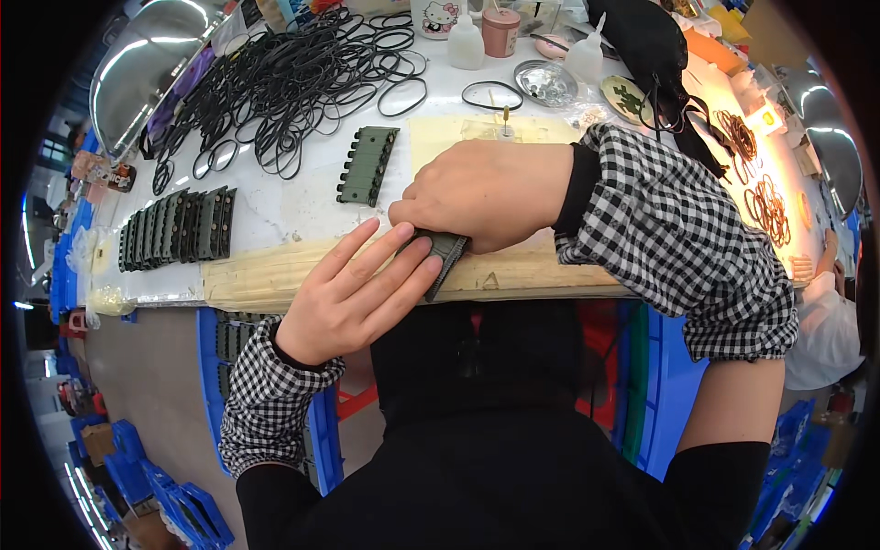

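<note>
Fingers of the left hand lay outstretched on the dark green piece at the table edge, its long side slanting bodyward. At its far end the right hand curled; neither grip could be told.

The one piece of lettering that shows at all clearly is on the white container at the far edge of the surface, where a small printed line goes with a drawn cartoon cat (the decoration is far easier to make out than the letters). Just to its right, the pink lidded canister carries a faint mark on its front, too small to read, and the small orange-brown packet at the far left has patterned print, equally illegible.
</note>
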Demonstrator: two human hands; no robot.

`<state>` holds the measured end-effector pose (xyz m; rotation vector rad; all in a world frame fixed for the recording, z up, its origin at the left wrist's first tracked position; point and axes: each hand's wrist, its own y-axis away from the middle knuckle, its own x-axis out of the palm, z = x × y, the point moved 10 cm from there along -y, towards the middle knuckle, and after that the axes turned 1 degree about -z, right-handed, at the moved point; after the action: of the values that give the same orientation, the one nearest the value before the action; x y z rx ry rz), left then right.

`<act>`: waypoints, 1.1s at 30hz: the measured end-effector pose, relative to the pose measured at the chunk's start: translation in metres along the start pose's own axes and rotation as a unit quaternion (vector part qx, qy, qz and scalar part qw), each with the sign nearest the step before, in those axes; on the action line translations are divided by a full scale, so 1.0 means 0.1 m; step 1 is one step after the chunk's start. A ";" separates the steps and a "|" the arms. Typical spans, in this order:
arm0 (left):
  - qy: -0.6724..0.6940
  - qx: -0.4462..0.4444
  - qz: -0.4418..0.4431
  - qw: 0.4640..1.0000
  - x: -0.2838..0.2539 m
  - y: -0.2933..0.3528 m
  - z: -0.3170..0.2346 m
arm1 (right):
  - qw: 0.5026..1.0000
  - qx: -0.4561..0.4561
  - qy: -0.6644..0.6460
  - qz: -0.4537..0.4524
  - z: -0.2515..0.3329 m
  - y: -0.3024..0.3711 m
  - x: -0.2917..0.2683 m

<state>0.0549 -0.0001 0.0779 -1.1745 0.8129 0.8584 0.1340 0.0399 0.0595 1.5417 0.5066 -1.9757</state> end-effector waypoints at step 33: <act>0.739 -0.408 -0.286 0.453 0.60 0.05 0.38 | 0.882 0.114 0.294 -0.351 0.73 0.90 -0.65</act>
<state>0.0806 0.0460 0.0296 -2.9376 1.1678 -0.8472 0.1490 -0.0599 0.1460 2.3725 1.2676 -2.0741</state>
